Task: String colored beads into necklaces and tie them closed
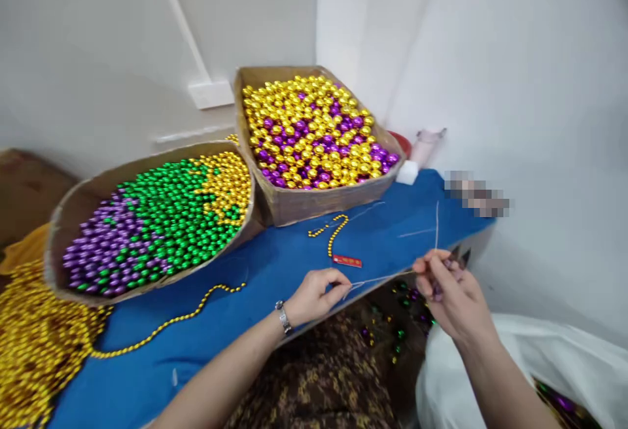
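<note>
My left hand [316, 295], with a watch [283, 317] at the wrist, pinches one end of a thin pale string [377, 280]. The string runs taut across to my right hand [454, 291], whose fingers are closed on it. Small purplish pieces, too blurred to name, show in the right hand's grasp, and a loose string end sticks up above it. Both hands are over the front edge of the blue-covered table [275, 259]. Just beyond them lie a short gold bead strand [338, 233] and a small red label [347, 261].
Behind stand a box [314, 203] of gold and purple beads and a box [61, 220] of purple, green and gold ones. Gold bead strands [39, 344] heap at left. A white sack [441, 377] stands at lower right. Loose beads [400, 334] lie below the table edge.
</note>
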`<action>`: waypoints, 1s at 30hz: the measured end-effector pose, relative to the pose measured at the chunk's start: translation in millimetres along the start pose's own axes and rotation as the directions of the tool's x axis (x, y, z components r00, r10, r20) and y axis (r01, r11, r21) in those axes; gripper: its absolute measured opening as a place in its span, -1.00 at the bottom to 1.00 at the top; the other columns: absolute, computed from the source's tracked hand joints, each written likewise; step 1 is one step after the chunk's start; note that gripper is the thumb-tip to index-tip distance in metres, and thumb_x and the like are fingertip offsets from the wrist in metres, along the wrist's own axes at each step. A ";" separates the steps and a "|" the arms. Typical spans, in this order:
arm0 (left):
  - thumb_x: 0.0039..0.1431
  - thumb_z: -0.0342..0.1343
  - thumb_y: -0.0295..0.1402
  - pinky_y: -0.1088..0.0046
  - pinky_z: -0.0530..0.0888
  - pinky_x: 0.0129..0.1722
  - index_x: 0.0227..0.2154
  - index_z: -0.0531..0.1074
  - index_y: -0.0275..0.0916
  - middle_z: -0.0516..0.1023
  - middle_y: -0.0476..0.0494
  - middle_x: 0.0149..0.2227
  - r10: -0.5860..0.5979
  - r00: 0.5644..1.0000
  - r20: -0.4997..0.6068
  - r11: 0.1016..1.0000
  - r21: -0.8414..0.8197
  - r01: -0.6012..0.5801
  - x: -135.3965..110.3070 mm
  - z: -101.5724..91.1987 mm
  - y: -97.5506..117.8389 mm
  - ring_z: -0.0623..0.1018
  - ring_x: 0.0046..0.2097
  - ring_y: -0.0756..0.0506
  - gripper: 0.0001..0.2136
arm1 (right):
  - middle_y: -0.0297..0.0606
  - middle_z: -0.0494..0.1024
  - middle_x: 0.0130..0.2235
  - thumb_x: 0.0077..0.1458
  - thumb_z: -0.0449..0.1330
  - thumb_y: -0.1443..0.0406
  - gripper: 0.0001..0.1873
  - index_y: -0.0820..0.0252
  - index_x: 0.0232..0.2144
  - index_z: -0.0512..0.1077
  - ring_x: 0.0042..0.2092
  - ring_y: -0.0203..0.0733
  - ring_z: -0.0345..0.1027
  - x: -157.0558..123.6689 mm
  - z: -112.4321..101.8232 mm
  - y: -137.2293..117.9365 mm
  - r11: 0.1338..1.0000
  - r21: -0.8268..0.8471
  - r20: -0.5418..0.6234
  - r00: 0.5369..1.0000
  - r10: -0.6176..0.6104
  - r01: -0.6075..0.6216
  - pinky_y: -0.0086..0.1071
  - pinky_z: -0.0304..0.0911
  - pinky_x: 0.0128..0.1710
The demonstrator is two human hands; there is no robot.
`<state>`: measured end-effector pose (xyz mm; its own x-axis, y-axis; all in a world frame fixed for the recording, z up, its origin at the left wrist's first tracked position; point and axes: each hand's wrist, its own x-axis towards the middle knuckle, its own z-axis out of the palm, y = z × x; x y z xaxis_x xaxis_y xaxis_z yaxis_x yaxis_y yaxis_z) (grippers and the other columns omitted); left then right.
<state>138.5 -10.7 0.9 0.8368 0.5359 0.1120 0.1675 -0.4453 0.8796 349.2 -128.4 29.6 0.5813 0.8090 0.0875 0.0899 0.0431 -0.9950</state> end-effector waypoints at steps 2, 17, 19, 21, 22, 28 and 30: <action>0.20 -0.03 -0.33 0.50 0.35 -0.27 -0.39 0.46 -0.25 0.55 -0.09 -0.37 0.053 0.999 0.014 0.995 0.084 -0.054 13.9 16.6 4.1 0.49 -0.33 -0.03 -0.81 | -0.29 0.44 -0.26 0.21 -0.11 0.01 -0.68 0.09 -0.22 0.20 -0.60 -0.46 0.17 -3.3 -25.1 20.4 0.988 -0.156 -0.054 0.999 0.002 -0.010 -0.52 0.11 -0.63; 0.23 -0.08 -0.35 0.51 0.35 -0.31 -0.36 0.40 -0.20 0.52 -0.03 -0.36 0.087 0.991 0.100 0.983 0.154 -0.102 27.3 64.6 1.1 0.49 -0.33 -0.02 -0.83 | -0.20 0.40 -0.02 0.16 0.14 0.21 -0.73 0.23 -0.12 0.38 0.01 -0.09 0.28 -93.8 -146.0 166.5 0.250 -0.967 0.065 0.901 0.428 -0.049 -0.04 0.17 0.01; 0.23 -0.08 -0.36 0.51 0.35 -0.31 -0.36 0.41 -0.20 0.52 -0.03 -0.36 0.077 0.991 0.112 0.982 0.165 -0.095 29.2 67.6 2.1 0.49 -0.34 -0.02 -0.83 | -0.21 0.43 -0.06 0.16 0.14 0.20 -0.73 0.24 -0.13 0.38 -0.05 -0.12 0.32 -100.5 -169.2 163.4 0.179 -0.982 0.032 0.889 0.457 -0.056 -0.07 0.22 -0.04; 0.22 -0.07 -0.37 0.50 0.36 -0.30 -0.36 0.42 -0.20 0.53 -0.04 -0.36 0.060 0.989 0.137 0.975 0.205 -0.087 32.6 70.2 4.0 0.50 -0.33 -0.03 -0.83 | -0.22 0.44 -0.10 0.17 0.13 0.22 -0.75 0.24 -0.14 0.38 -0.09 -0.14 0.35 -101.9 -181.8 157.1 0.165 -0.986 0.039 0.897 0.440 -0.038 -0.11 0.24 -0.08; 0.22 -0.07 -0.37 0.47 0.36 -0.26 -0.36 0.43 -0.20 0.53 -0.05 -0.36 0.054 0.986 0.155 0.967 0.239 -0.091 35.1 71.5 5.8 0.50 -0.32 -0.04 -0.83 | -0.20 0.45 -0.09 0.18 0.10 0.25 -0.76 0.22 -0.12 0.38 -0.09 -0.14 0.36 -100.2 -182.9 152.7 0.176 -0.984 0.056 0.908 0.415 -0.020 -0.15 0.25 -0.09; 0.24 -0.07 -0.37 0.10 0.07 0.13 -0.37 0.45 -0.15 0.55 -0.01 -0.32 0.122 0.958 0.258 0.901 0.375 -0.216 53.0 80.8 28.8 0.50 -0.25 -0.05 -0.81 | -0.20 0.48 -0.09 0.25 -0.12 0.18 -0.62 0.04 0.09 0.21 -0.20 -0.20 0.41 -75.7 -141.1 103.0 0.359 -0.917 0.251 0.951 0.180 0.174 -0.35 0.28 -0.25; 0.24 -0.08 -0.37 0.08 0.05 0.14 -0.36 0.45 -0.15 0.55 -0.01 -0.32 0.128 0.949 0.287 0.895 0.380 -0.235 56.6 84.9 35.5 0.50 -0.24 -0.05 -0.81 | -0.24 0.48 -0.12 0.25 -0.11 0.14 -0.63 0.01 0.05 0.25 -0.21 -0.22 0.41 -68.8 -124.5 83.4 0.402 -0.881 0.319 0.941 0.114 0.250 -0.39 0.26 -0.25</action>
<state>236.1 -57.1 -0.8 0.9654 0.2462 0.0865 0.1508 -0.7968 0.5851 417.4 -253.5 -53.5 0.2995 0.9530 -0.0463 0.8937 -0.2972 -0.3362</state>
